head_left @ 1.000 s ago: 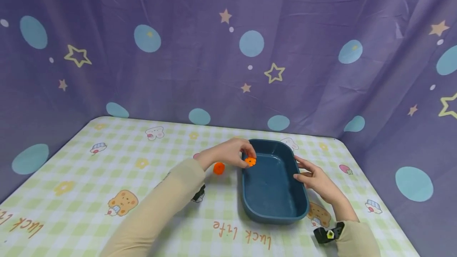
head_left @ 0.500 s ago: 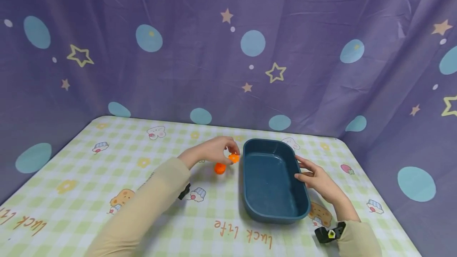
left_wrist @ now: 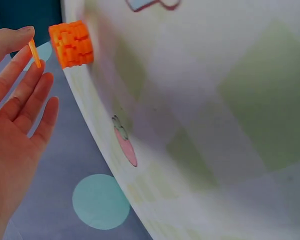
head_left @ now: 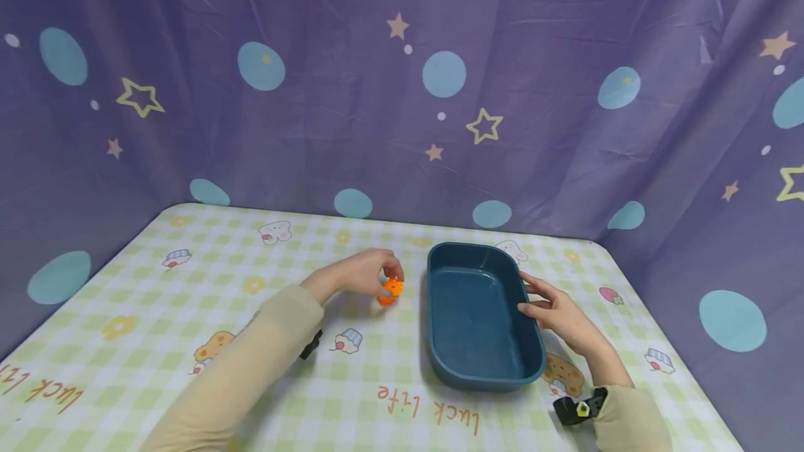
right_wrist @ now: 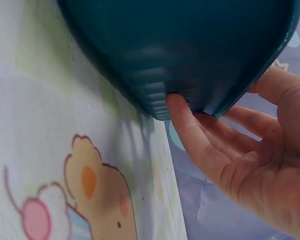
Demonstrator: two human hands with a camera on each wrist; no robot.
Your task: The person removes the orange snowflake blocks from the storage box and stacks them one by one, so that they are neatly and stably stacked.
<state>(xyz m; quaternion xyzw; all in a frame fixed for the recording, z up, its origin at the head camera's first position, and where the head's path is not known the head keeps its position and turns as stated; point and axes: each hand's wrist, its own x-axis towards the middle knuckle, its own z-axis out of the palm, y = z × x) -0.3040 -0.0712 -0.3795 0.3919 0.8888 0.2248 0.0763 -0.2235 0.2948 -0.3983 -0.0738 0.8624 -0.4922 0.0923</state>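
My left hand pinches a thin orange flower-shaped disc between thumb and fingertips. Just below and beside it on the table stands a short stack of orange toothed discs, largely covered by the held disc in the head view. A small gap separates disc and stack in the left wrist view. My right hand grips the right wall of a dark teal rectangular bin, thumb over the rim and fingers against the outside. Nothing shows inside the bin.
A green-and-white checked cloth with cartoon prints covers the table. Purple curtains hang behind it and along the sides. The bin stands to the right of the orange stack.
My left hand has moved left and slightly down from over the bin's left rim to the orange stack, carrying the disc. My right hand stays on the bin.
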